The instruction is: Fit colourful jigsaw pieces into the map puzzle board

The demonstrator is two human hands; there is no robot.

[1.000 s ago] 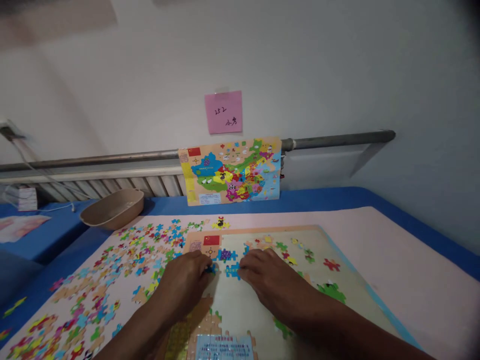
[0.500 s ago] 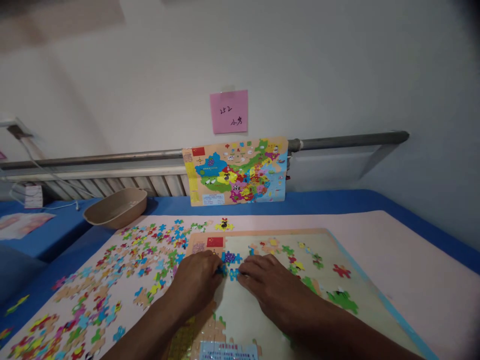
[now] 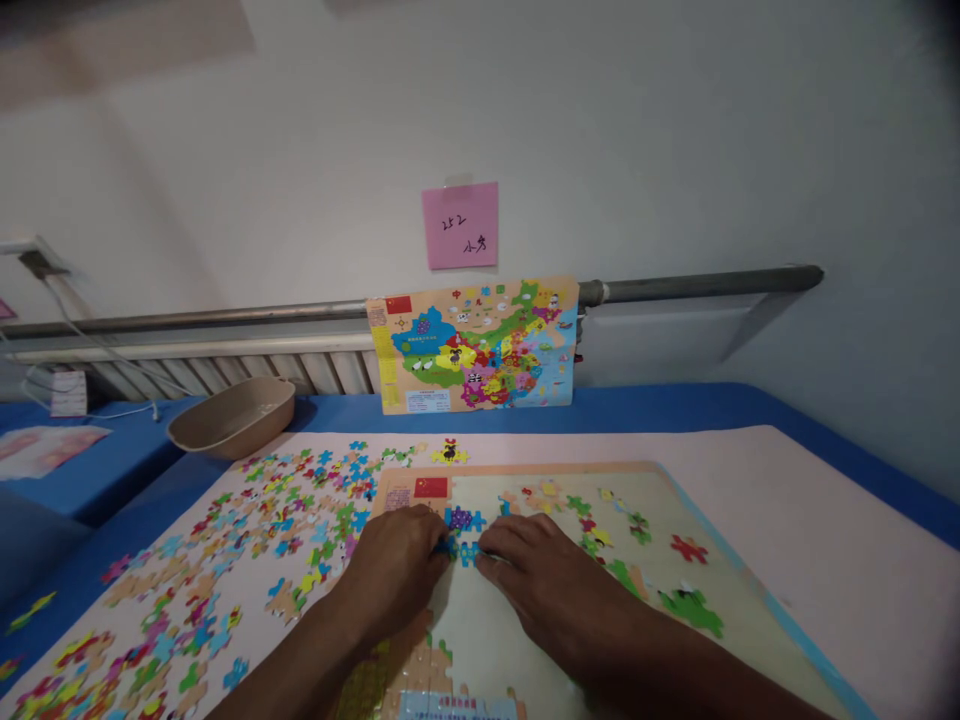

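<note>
My left hand [image 3: 401,552] is closed, its fingertips at a blue jigsaw piece [image 3: 450,546] on the puzzle board [image 3: 480,625]. From the other side my right hand [image 3: 534,565] pinches the edge of a small blue jigsaw piece [image 3: 469,554] with light lettering. The two pieces lie side by side between my fingertips; whether they interlock I cannot tell. Just behind them sits a blue jigsaw section with purple grapes [image 3: 461,519]. A joined corner with a red flag [image 3: 430,487] fills the board's upper left. My fingers partly cover the pieces.
Many loose jigsaw pieces [image 3: 217,545] spread over the pink sheet on the left. Behind the board a printed map [image 3: 476,345] leans against the pipe [image 3: 697,284]. A beige basin [image 3: 234,418] stands at the back left. A red piece [image 3: 688,549] lies on the board's right side.
Both hands stay almost in place over the blue pieces, with only slight finger movement. The whole view has shifted a little.
</note>
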